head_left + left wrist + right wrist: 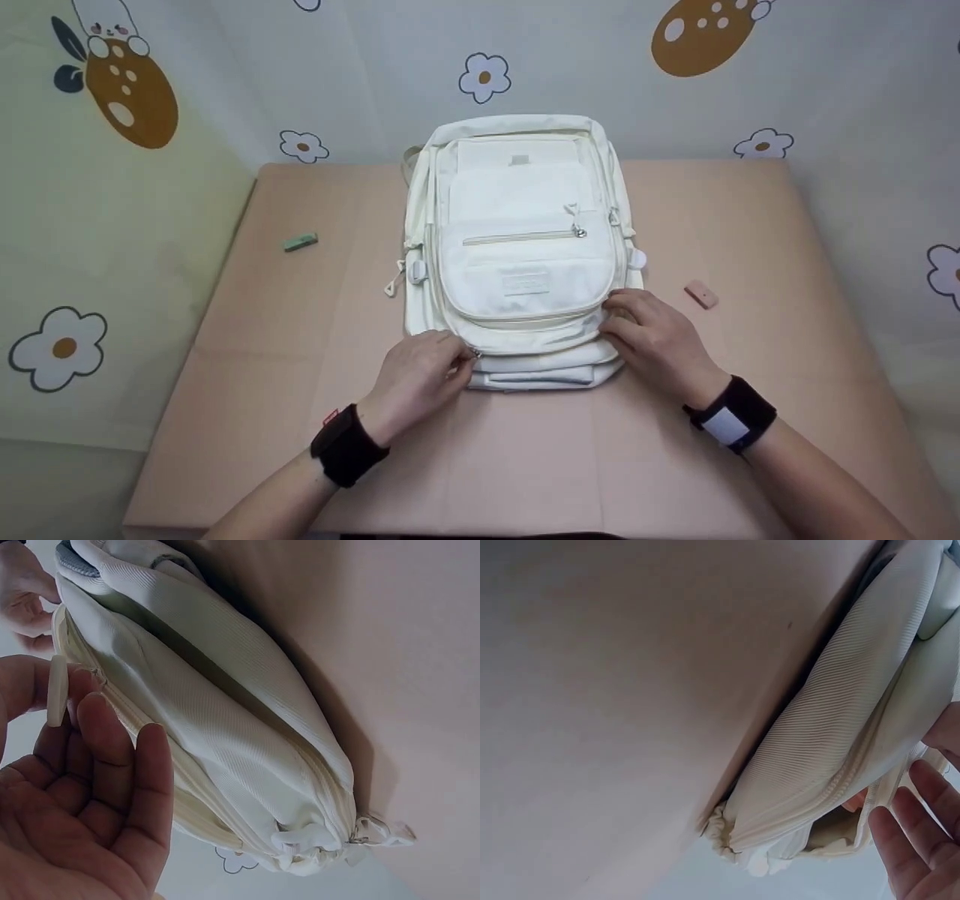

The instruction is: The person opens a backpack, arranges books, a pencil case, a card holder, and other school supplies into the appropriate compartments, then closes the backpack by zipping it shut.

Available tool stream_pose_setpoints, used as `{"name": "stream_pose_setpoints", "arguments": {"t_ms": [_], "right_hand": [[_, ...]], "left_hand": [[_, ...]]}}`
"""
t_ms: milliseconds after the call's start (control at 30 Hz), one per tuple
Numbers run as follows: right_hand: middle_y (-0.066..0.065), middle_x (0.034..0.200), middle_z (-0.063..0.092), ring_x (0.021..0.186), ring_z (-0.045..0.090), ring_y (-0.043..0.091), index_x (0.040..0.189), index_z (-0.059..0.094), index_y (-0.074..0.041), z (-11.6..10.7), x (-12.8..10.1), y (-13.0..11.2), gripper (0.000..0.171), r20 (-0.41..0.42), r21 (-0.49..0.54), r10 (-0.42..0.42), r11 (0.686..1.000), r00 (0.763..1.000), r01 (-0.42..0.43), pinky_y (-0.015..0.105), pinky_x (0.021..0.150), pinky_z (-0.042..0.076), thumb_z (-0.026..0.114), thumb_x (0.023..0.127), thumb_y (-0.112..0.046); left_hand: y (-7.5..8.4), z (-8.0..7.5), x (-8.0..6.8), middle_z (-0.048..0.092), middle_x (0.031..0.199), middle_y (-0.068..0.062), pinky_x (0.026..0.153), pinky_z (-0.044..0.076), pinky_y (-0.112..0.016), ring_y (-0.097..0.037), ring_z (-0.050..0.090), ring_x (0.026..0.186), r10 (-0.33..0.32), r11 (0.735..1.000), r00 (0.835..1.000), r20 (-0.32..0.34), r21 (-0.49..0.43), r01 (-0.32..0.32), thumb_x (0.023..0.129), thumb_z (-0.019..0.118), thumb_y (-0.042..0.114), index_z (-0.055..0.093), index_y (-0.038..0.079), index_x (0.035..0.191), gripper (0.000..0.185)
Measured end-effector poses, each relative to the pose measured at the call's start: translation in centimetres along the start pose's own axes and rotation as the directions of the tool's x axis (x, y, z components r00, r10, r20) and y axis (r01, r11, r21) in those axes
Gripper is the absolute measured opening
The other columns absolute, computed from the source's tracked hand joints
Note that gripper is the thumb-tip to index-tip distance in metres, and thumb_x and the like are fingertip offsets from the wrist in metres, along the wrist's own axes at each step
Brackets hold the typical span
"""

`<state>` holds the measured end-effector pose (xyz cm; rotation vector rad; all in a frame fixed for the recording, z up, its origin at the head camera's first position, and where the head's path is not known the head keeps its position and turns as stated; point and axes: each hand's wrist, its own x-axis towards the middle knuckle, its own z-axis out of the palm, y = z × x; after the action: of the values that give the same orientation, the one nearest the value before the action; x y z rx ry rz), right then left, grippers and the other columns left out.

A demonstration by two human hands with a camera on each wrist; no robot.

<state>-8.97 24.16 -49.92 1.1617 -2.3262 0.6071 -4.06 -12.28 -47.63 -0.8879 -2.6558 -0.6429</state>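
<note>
A cream backpack (525, 262) lies on its back on the table, its bottom toward me. At the lower left of its front pocket, my left hand (427, 367) pinches a zipper pull (57, 690) between thumb and forefinger, the other fingers loosely curled. The zipper slider (99, 676) sits beside the fingertips on the pocket's seam. My right hand (656, 337) pinches the pocket's edge at the lower right; its remaining fingers (900, 847) stretch out beside the fabric. Just where its thumb and forefinger meet the cloth is partly cut off in the right wrist view.
A small green block (301, 241) lies on the table (300, 315) left of the backpack, and a small pink block (701, 295) lies to its right. Another zipper pull (391, 287) hangs off the bag's left side. Behind stands a patterned cloth backdrop (375, 75).
</note>
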Motion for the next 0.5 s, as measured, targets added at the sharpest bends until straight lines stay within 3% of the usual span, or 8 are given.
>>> {"name": "stream_pose_setpoints", "arguments": {"t_ms": [200, 500], "right_hand": [[0.012, 0.120, 0.065, 0.116, 0.061, 0.029, 0.094, 0.073, -0.009, 0.0, 0.0, 0.0, 0.011, 0.017, -0.008, 0.003, 1.000, 1.000, -0.002, 0.039, 0.099, 0.048, 0.074, 0.087, -0.001], [0.012, 0.119, 0.065, 0.116, 0.061, 0.029, 0.093, 0.073, -0.009, 0.0, 0.0, -0.1, 0.013, 0.017, -0.009, -0.001, 1.000, 1.000, 0.001, 0.040, 0.097, 0.049, 0.075, 0.085, 0.001]], "left_hand": [[1.0, 0.8, 1.0, 0.060, 0.072, 0.009, 0.057, 0.045, -0.028, -0.009, 0.054, 0.064, 0.092, 0.996, 0.995, -0.040, 0.010, -0.092, 0.082, 0.077, 0.006, 0.068, 0.016, 0.083, 0.014], [2.7, 2.3, 2.8, 0.056, 0.068, 0.008, 0.052, 0.041, -0.028, -0.012, 0.055, 0.061, 0.200, 0.979, 0.975, -0.098, 0.053, -0.196, 0.084, 0.074, 0.009, 0.063, 0.017, 0.076, 0.016]]}}
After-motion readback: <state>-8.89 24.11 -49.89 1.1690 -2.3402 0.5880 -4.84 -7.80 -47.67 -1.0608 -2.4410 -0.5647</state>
